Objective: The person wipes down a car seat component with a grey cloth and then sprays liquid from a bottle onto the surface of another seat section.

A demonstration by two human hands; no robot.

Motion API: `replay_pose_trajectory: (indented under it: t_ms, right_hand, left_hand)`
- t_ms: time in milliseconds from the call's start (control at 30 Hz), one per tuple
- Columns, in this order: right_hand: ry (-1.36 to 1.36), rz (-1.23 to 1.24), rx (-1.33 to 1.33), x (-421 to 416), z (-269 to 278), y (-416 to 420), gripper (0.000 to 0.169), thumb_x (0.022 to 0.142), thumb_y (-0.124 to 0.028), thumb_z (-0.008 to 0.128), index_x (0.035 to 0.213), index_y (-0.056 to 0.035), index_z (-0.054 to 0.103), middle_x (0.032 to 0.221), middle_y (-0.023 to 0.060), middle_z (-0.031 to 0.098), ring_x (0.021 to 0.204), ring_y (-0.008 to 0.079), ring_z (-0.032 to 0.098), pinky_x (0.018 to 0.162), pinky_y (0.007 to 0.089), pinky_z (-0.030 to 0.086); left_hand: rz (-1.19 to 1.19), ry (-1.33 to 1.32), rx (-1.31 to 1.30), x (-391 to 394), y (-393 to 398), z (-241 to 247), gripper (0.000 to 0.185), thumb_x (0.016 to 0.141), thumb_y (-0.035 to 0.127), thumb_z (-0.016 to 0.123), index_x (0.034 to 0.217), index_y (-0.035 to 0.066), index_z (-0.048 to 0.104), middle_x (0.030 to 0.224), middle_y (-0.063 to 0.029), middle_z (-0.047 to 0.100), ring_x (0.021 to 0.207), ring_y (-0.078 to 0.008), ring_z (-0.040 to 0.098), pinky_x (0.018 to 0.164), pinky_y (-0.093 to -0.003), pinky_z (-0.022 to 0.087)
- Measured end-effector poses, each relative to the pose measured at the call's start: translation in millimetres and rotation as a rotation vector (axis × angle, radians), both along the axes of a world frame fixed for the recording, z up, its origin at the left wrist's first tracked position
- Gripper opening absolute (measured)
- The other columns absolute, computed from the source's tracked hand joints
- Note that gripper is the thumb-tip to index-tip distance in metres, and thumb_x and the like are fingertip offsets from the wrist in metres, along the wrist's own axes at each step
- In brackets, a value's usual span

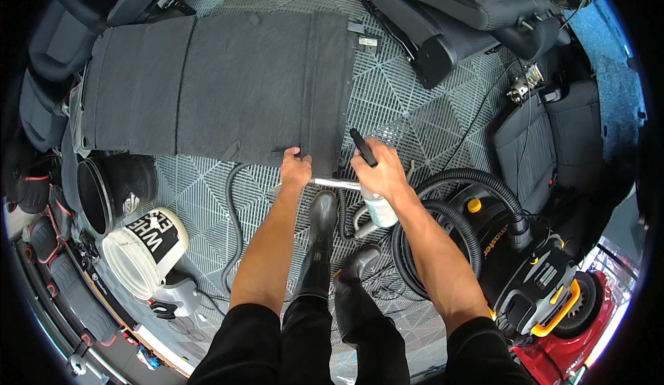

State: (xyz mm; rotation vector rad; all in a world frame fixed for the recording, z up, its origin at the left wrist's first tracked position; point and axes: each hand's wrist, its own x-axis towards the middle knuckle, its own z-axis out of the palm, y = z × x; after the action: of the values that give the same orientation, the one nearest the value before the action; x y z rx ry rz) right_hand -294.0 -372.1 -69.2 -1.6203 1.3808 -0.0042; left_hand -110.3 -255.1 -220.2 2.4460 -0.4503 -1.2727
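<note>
A dark grey carpeted panel [249,84], folded seat backs by its look, lies flat in front of me with a seam across it. My left hand [295,170] grips its near edge close to the right corner, beside a small fabric tab. In my right hand [384,170] is a clear spray bottle [380,211] with a black trigger head, held just off the panel's right corner. Below both hands a shiny metal tube [337,183] runs crosswise, partly hidden by them. My rubber boots [322,214] stand close to the panel.
A black wet-dry vacuum [498,240] with a ribbed hose [467,175] is at right. Removed car seats [524,146] lie right and behind. At left are a white bucket [132,266] bearing writing and a black bin [96,193]. A grey hose [233,219] and cables cross the grid floor.
</note>
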Motion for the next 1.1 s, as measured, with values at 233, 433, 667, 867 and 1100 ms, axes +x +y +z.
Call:
replay_pose_trajectory:
  t_ms: [233, 433, 667, 867, 1100]
  right_hand:
    - [0.098, 0.029, 0.103, 43, -1, -50, 0.042, 0.083, -0.028, 0.062, 0.109, 0.004, 0.069, 0.096, 0.0283, 0.071, 0.096, 0.0442, 0.07, 0.088, 0.0492, 0.053]
    - [0.122, -0.026, -0.105, 53, -40, -94, 0.041, 0.082, -0.029, 0.061, 0.108, 0.0011, 0.071, 0.092, 0.0253, 0.072, 0.091, 0.0385, 0.071, 0.086, 0.0467, 0.052]
    - [0.184, 0.026, 0.031, 98, -17, -157, 0.05, 0.083, -0.032, 0.06, 0.12, 0.0003, 0.07, 0.111, 0.0278, 0.072, 0.113, 0.0409, 0.068, 0.1, 0.0463, 0.05]
    - [0.257, -0.048, -0.005, 107, -13, -178, 0.052, 0.083, -0.033, 0.061, 0.122, -0.0001, 0.069, 0.121, 0.0261, 0.07, 0.119, 0.0398, 0.065, 0.102, 0.0465, 0.05]
    - [0.248, -0.023, -0.026, 115, -14, -172, 0.051, 0.083, -0.034, 0.06, 0.123, -0.0025, 0.069, 0.116, 0.0261, 0.071, 0.115, 0.0416, 0.066, 0.1, 0.0468, 0.05]
  left_hand:
    - [0.067, 0.178, -0.118, 26, 8, -22, 0.045, 0.097, 0.008, 0.068, 0.139, -0.005, 0.056, 0.125, -0.015, 0.069, 0.115, -0.0203, 0.065, 0.102, -0.0306, 0.049]
    - [0.163, 0.358, -0.104, 19, -6, -2, 0.047, 0.099, 0.007, 0.065, 0.141, -0.008, 0.052, 0.136, -0.0179, 0.064, 0.123, -0.0215, 0.062, 0.107, -0.0316, 0.046]
    - [0.179, 0.379, -0.11, 28, -2, 5, 0.029, 0.099, 0.006, 0.065, 0.126, -0.003, 0.065, 0.111, -0.008, 0.072, 0.103, -0.0163, 0.064, 0.096, -0.0294, 0.048]
    - [0.093, 0.404, -0.045, 30, -12, 16, 0.03, 0.1, 0.008, 0.064, 0.128, -0.003, 0.064, 0.12, -0.0104, 0.073, 0.112, -0.0198, 0.066, 0.102, -0.0324, 0.048]
    - [0.057, 0.399, -0.075, 40, 5, -13, 0.024, 0.099, 0.005, 0.064, 0.122, -0.001, 0.067, 0.115, -0.0084, 0.073, 0.107, -0.0177, 0.066, 0.099, -0.0313, 0.049]
